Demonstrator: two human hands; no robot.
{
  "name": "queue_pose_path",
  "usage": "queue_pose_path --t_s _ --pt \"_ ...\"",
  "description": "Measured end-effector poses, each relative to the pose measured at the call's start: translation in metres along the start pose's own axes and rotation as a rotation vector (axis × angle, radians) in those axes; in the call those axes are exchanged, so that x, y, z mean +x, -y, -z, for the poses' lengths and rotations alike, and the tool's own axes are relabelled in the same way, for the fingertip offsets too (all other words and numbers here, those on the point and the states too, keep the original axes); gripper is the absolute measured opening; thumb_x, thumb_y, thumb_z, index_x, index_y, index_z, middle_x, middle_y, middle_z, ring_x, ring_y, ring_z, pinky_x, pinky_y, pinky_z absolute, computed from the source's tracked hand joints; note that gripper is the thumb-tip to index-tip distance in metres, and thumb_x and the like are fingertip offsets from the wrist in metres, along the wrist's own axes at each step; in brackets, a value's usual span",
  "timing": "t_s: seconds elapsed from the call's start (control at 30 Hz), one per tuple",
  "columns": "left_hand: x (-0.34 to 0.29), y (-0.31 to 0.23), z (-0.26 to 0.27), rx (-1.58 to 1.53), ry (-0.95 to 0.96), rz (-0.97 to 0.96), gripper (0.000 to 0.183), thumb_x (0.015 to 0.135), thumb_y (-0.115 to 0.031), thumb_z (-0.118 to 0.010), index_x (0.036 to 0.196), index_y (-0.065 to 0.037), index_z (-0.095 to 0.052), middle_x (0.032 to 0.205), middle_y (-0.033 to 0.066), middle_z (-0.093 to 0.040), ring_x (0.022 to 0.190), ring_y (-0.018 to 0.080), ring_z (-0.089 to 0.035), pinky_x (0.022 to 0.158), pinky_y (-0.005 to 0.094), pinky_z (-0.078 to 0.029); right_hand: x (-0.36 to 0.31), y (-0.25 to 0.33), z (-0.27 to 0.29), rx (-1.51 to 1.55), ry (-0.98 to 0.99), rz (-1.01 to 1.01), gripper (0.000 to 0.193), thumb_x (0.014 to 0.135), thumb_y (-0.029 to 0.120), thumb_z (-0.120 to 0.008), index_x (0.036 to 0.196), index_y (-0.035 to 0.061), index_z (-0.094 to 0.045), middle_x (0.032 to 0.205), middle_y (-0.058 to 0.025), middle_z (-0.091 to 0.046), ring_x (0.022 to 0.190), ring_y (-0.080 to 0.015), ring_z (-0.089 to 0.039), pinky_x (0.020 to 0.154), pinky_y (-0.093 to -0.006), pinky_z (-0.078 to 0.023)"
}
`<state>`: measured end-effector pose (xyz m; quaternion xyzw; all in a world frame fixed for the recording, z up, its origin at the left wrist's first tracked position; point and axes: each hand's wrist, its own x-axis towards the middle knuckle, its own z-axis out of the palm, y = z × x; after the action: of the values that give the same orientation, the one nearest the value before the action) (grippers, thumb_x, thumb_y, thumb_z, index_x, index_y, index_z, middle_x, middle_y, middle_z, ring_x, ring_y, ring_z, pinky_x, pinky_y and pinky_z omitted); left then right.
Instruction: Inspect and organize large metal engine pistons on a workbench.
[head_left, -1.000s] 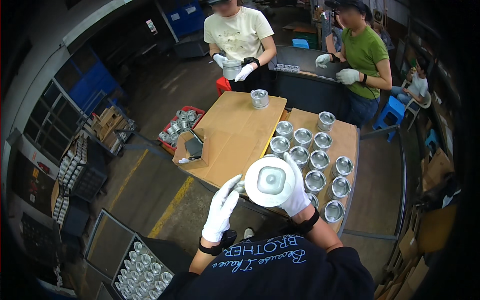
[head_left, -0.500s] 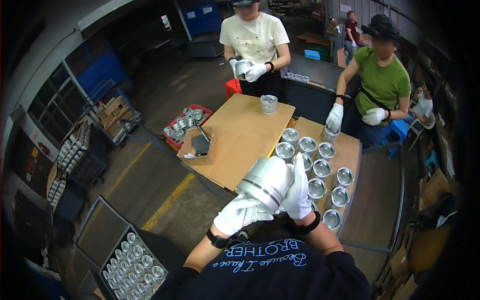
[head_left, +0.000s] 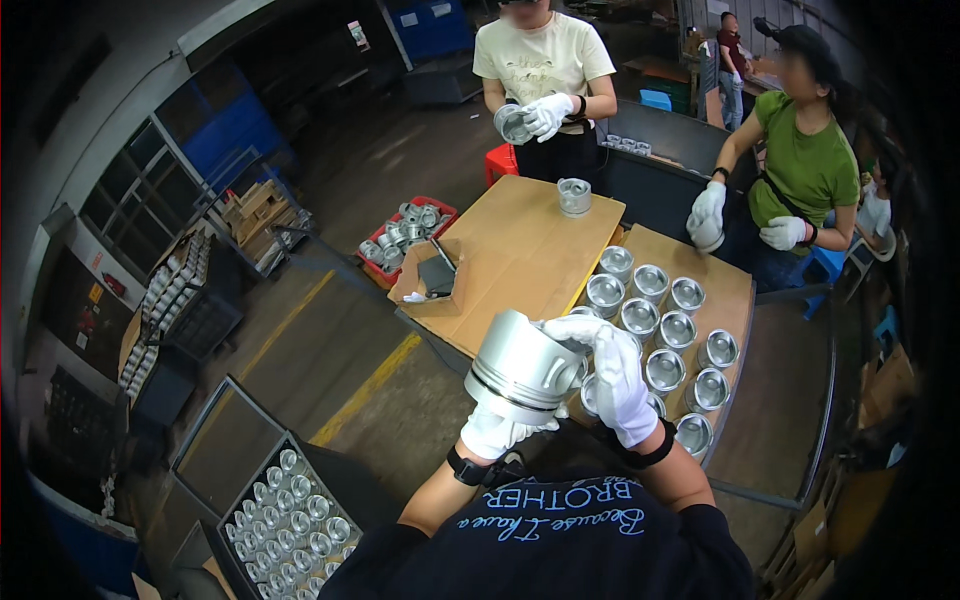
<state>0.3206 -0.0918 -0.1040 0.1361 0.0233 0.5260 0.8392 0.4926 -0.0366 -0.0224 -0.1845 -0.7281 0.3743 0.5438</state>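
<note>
A large silver metal piston [head_left: 525, 362] is held up close in front of me, tilted, its ring grooves toward the lower left. My left hand [head_left: 495, 432], in a white glove, supports it from below at the grooved end, its fingers partly hidden behind it. My gloved right hand [head_left: 618, 385] grips the opposite, skirt end with bent fingers. Beyond my right hand, several similar pistons [head_left: 665, 370] stand in rows on a brown board [head_left: 735, 285]. A single piston [head_left: 574, 197] stands on the far part of the cardboard-topped table [head_left: 510, 240].
Across the table, a co-worker in a cream shirt [head_left: 545, 60] handles a piston; another in green [head_left: 815, 150] holds one by the board. An open cardboard box [head_left: 432, 300] sits at the table's left edge, near a red crate [head_left: 375, 262]. A piston-filled bin [head_left: 290, 520] stands lower left.
The piston in my hands has tipped more upright, and my right hand has shifted on its skirt end. The green-shirted co-worker's piston has been lifted. My view has swung slightly left.
</note>
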Motion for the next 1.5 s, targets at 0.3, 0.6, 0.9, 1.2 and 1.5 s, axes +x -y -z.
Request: queue_pose_path --t_s 0.3,0.6,0.9,1.2,1.5 --pt "-0.006 0.001 -0.022 0.253 -0.003 -0.155 0.078 0.081 -0.032 -0.072 0.143 -0.007 -0.032 0.13 0.0197 -0.05 0.103 0.0411 -0.06 0.076 0.048 -0.059 -0.008 0.005 -0.003 -0.229 0.009 0.025 0.029 0.09 0.013 -0.057 0.114 -0.0024 -0.061 0.11 -0.0197 -0.063 0.1 -0.0319 -0.062 0.088 -0.0363 -0.048" --pt "0.001 0.003 -0.049 0.541 -0.246 -0.575 0.075 0.081 -0.019 -0.074 0.143 -0.014 -0.032 0.143 0.0053 -0.041 0.131 0.0231 -0.044 0.107 0.0417 -0.042 -0.034 -0.003 -0.006 0.1 -0.033 -0.326 0.052 0.091 0.012 -0.058 0.137 -0.0059 -0.04 0.125 -0.0216 -0.054 0.11 -0.0273 -0.059 0.091 -0.0338 -0.049" --pt "0.014 -0.009 -0.044 0.813 -0.268 -0.891 0.113 0.064 -0.017 -0.087 0.151 -0.006 -0.014 0.145 0.0138 -0.038 0.13 0.0253 -0.044 0.106 0.0394 -0.04 -0.034 0.0 -0.025 -0.275 0.044 -0.2 0.095 0.067 0.033 -0.084 0.139 -0.0057 -0.036 0.127 -0.0233 -0.053 0.113 -0.0332 -0.057 0.093 -0.0401 -0.047" --pt "0.023 -0.001 -0.044 1.198 -0.343 -1.059 0.11 0.065 -0.018 -0.087 0.148 0.002 -0.017 0.135 0.0198 -0.049 0.118 0.027 -0.056 0.096 0.0364 -0.047 -0.025 0.007 -0.031 -0.261 -0.034 -0.14 0.109 0.062 0.04 -0.087 0.141 -0.0077 -0.029 0.127 -0.0244 -0.051 0.114 -0.0337 -0.056 0.095 -0.0398 -0.046" --pt "0.024 -0.004 -0.069 1.918 -0.304 -1.41 0.082 0.071 -0.019 -0.08 0.141 -0.003 -0.04 0.123 0.02 -0.056 0.109 0.029 -0.06 0.091 0.0345 -0.049 -0.025 0.0 -0.031 0.276 -0.136 -0.222 0.098 0.06 0.028 -0.092 0.136 -0.0008 -0.035 0.128 -0.011 -0.052 0.113 -0.02 -0.055 0.097 -0.0333 -0.045"
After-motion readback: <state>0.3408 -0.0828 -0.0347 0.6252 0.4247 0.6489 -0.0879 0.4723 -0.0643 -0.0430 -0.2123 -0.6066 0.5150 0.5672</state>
